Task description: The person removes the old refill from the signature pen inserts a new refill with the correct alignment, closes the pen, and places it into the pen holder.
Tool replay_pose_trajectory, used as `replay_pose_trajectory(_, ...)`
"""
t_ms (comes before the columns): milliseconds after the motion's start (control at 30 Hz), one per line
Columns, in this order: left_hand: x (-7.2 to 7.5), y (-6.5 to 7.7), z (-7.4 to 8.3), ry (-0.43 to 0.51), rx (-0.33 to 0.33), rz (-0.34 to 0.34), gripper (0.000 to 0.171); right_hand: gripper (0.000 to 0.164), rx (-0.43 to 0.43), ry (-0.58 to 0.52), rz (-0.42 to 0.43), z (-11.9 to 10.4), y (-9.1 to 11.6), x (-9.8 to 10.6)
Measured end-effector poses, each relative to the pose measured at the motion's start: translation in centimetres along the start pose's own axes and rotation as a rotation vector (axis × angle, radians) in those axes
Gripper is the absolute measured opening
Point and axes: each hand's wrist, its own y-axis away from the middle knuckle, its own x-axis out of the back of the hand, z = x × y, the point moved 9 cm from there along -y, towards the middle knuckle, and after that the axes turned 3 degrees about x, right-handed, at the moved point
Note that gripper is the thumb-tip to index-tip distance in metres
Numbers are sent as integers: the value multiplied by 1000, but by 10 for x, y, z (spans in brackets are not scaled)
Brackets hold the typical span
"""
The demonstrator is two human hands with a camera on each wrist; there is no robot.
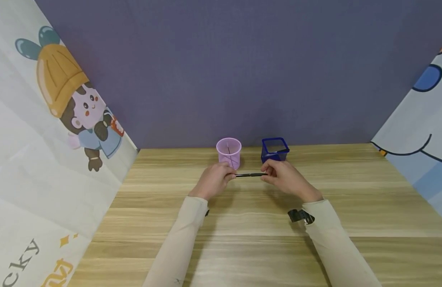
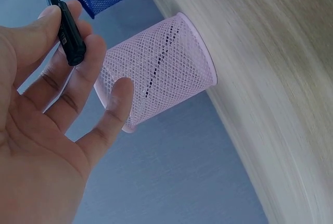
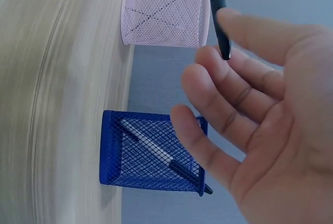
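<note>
A black pen (image 1: 249, 175) is held level in the air between both hands, in front of two pen holders. My left hand (image 1: 214, 178) pinches one end of it between thumb and fingers. At the other end, my right hand (image 1: 286, 177) pinches the pen with thumb and fingertips. Just behind the left hand stands a round pink mesh pen holder (image 2: 156, 67), with thin dark sticks showing through its wall. Behind the right hand is a square blue mesh pen holder (image 3: 151, 151); a pen with a white barrel and dark end (image 3: 179, 171) leans inside it.
The wood-grain table (image 1: 257, 247) runs up to a dark grey-blue panel (image 1: 242, 71) close behind the holders. A white cloth with cartoon prints (image 1: 23, 139) hangs at the left, another printed cloth (image 1: 422, 131) at the right.
</note>
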Motion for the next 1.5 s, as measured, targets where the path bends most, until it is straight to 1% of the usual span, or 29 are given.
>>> replay_pose_trajectory(100,0,-1,0,-1,-2,-2,12,17,5,-8,-9,0,0,-1)
replay_pose_trajectory(200,0,-2,-1,-6,-1,-6,13,17,17,-16,-21,0,0,-4)
replay_pose_trajectory(367,0,-1,-2,-16,-3,-10,13,23,20,-13,-28,0,1,-7)
replay_pose_trajectory(600,0,0,-2,-18,-5,-14,13,21,29,2,-29,0,0,-8)
replay_pose_trajectory(833,1,-2,-2,-17,-2,-9,12,18,36,23,-30,0,-1,-7)
replay_pose_trajectory(1000,0,-2,-1,-4,5,-17,12,17,23,21,-33,2,0,-7)
replay_pose_trajectory(1500,1,0,0,8,7,-8,11,10,46,13,-22,-1,0,-4)
